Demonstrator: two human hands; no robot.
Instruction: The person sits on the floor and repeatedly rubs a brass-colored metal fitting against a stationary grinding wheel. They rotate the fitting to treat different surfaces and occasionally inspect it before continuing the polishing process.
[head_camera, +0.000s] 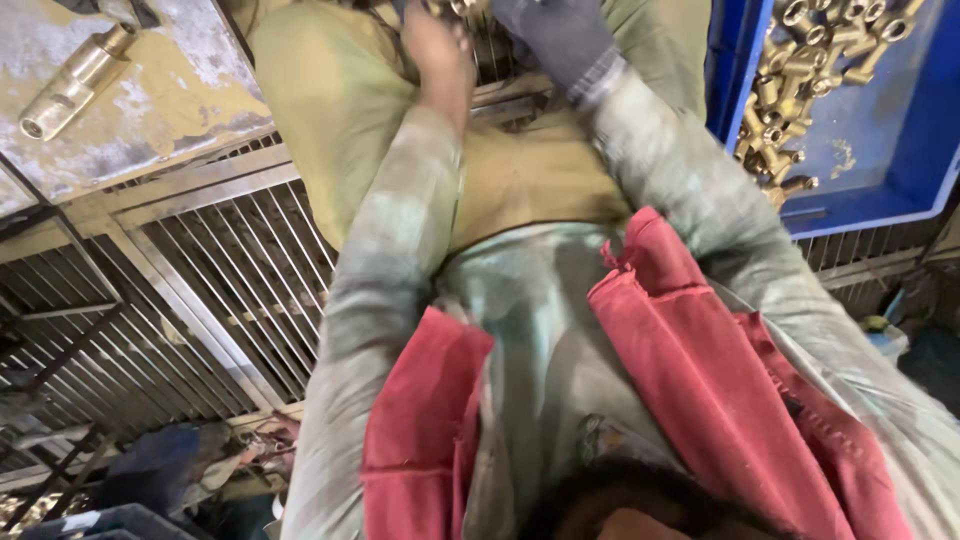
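My left hand is bare and reaches forward at the top edge of the frame, its fingers closed around small brass fittings that are mostly cut off. My right hand wears a dark glove and sits right beside it, touching or nearly touching the same fittings. Its fingers run out of view. Both hands hover over my lap, which is covered by olive-tan cloth. My sleeves are pale and stained, and a red cloth hangs from my shoulders.
A blue plastic crate at the right holds several brass fittings. One larger brass fitting lies on a worn metal plate at the upper left. A metal grating spans the left side.
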